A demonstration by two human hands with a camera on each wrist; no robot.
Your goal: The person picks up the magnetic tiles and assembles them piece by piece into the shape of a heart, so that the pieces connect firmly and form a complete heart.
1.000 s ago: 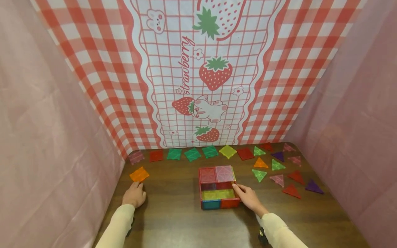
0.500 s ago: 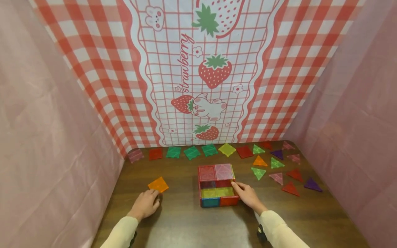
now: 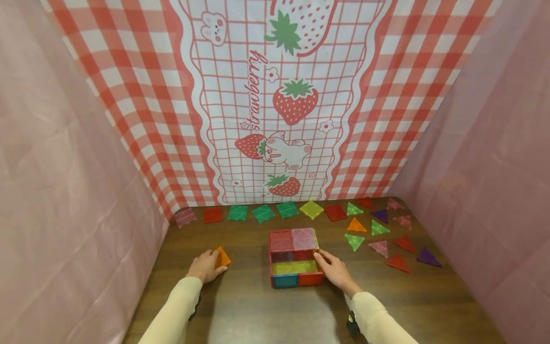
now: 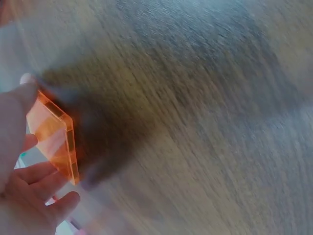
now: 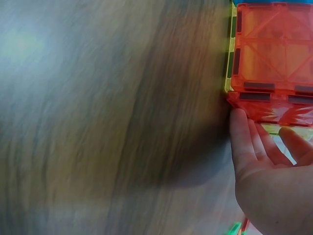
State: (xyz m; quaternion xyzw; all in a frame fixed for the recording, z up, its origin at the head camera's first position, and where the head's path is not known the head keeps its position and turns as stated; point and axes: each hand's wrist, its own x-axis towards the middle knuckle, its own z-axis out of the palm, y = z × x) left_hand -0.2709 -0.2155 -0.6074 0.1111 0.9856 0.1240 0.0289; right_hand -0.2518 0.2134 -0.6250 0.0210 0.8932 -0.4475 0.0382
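The left hand [image 3: 205, 266] pinches 1 orange tile [image 3: 223, 258]; the right hand [image 3: 337, 272] (held nearly straight) touches the tile box [image 3: 285, 281].

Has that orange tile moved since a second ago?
Yes. Judged against the nearest red square behind it, the orange tile, held in the left hand, has moved right and somewhat nearer the front.

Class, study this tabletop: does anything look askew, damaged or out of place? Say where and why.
Only mildly: the translucent yellow square tile in the back row sits cornerwise, unlike the translucent red square tile just right of it, which lies straighter. No damage shows.
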